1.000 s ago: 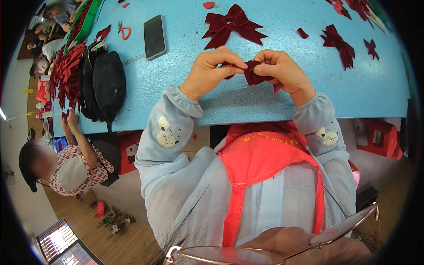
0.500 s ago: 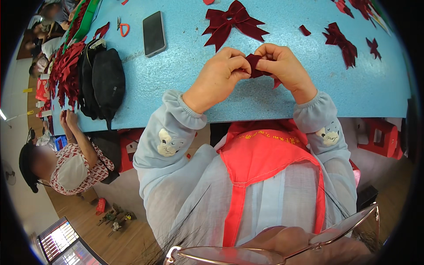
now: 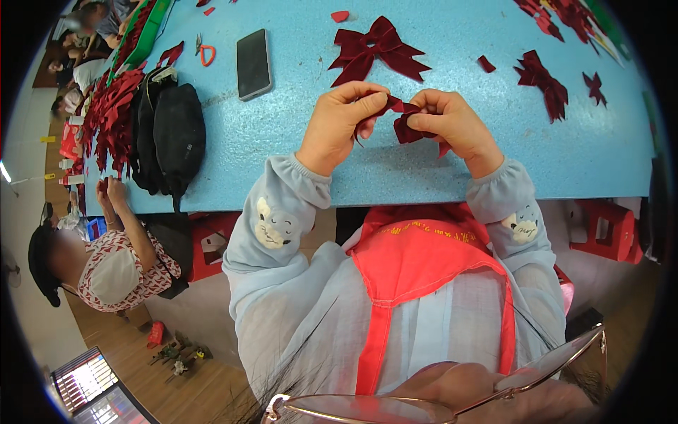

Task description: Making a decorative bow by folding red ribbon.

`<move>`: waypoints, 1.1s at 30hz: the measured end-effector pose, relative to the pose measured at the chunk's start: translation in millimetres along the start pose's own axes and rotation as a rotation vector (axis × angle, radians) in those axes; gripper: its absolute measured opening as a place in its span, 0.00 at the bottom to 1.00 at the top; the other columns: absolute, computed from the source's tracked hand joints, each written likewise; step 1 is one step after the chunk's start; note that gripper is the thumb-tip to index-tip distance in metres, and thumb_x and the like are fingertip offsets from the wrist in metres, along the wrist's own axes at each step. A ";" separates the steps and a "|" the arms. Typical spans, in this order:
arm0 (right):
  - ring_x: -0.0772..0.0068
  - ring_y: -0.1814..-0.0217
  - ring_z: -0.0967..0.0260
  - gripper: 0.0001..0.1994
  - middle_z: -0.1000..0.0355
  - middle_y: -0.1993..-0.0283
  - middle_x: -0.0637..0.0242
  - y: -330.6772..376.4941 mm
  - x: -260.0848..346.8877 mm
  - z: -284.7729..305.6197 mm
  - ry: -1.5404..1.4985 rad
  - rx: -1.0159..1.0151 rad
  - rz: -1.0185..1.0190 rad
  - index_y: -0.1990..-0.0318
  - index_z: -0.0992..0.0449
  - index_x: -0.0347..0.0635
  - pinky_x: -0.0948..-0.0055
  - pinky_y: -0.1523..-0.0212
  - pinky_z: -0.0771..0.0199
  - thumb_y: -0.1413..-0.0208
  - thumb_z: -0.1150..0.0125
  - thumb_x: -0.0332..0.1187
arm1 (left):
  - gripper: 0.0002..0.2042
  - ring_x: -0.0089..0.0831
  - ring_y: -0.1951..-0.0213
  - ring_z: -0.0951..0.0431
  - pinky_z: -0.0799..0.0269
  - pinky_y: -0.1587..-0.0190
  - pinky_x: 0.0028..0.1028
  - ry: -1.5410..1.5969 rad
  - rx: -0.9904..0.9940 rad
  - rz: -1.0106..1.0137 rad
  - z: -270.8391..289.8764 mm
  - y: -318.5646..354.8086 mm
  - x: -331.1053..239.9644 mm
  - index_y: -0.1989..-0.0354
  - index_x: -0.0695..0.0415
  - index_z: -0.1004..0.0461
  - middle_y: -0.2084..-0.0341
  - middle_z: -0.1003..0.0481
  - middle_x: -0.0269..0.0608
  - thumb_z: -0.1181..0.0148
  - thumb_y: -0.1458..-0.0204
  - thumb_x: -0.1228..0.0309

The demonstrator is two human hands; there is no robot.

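Observation:
My left hand (image 3: 344,125) and my right hand (image 3: 452,127) hold a dark red velvet ribbon (image 3: 408,127) between them, above the near part of the blue table (image 3: 282,169). Thumb and fingers of the left hand pinch one end, near the palm. The right hand grips the looped, folded part, and a pointed tail hangs below it. Just beyond the hands lies a large dark red velvet bow (image 3: 378,51) with a small hole at its centre. Part of the ribbon is hidden behind my fingers.
A smartphone (image 3: 253,64), orange-handled snips (image 3: 205,54) and a black pouch (image 3: 178,134) lie to the left, beside heaped red ribbons (image 3: 113,116). Right of me are another bow (image 3: 542,85) and a small one (image 3: 594,89). A co-worker (image 3: 116,272) sits at the left.
My left hand has moved away from the right, drawing out a stretch of ribbon between them. The view has shifted slightly, so the table things appear a little lower.

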State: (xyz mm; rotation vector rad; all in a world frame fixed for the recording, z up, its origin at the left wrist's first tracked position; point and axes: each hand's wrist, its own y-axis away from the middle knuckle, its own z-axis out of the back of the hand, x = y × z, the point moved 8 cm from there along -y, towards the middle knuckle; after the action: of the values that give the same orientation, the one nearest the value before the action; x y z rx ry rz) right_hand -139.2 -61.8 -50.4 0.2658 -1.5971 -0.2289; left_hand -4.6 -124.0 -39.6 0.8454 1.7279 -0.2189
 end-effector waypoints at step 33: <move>0.89 0.75 0.37 0.06 0.31 0.76 0.74 3.6 13.9 -10.9 0.072 0.032 0.137 0.67 0.29 0.37 0.87 0.78 0.41 0.53 0.41 0.28 | 0.06 0.18 0.78 0.32 0.36 0.77 0.16 -0.477 0.008 -0.642 -22.5 25.5 -29.6 0.63 0.64 0.31 0.72 0.28 0.35 0.46 0.50 0.79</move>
State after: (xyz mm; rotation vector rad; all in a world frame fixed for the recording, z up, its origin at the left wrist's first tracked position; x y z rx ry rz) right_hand -129.0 -62.4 -35.6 0.1862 -1.5415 -0.0874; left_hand -2.7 -105.9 1.7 0.1851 1.4862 -0.7899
